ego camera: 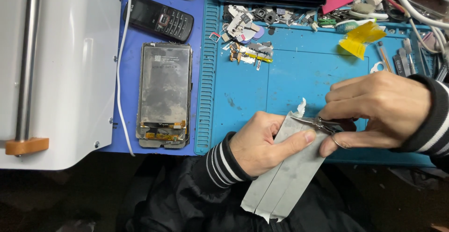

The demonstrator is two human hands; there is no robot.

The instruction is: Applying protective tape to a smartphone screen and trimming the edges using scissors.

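Observation:
My left hand (262,143) grips a long grey sheet (285,176) over the front edge of a blue work mat (304,78), thumb pressed on top. My right hand (379,110) holds small metal scissors (318,123), their tips on the sheet's upper end beside a small white scrap (300,106). The sheet runs down over my dark sleeve and lap.
A stripped phone screen assembly (164,94) and a black keypad phone (159,18) lie left on the blue surface. Small parts (245,31), yellow tape (360,38), tools (404,61) and cables crowd the mat's far edge. A white machine (51,68) stands at left.

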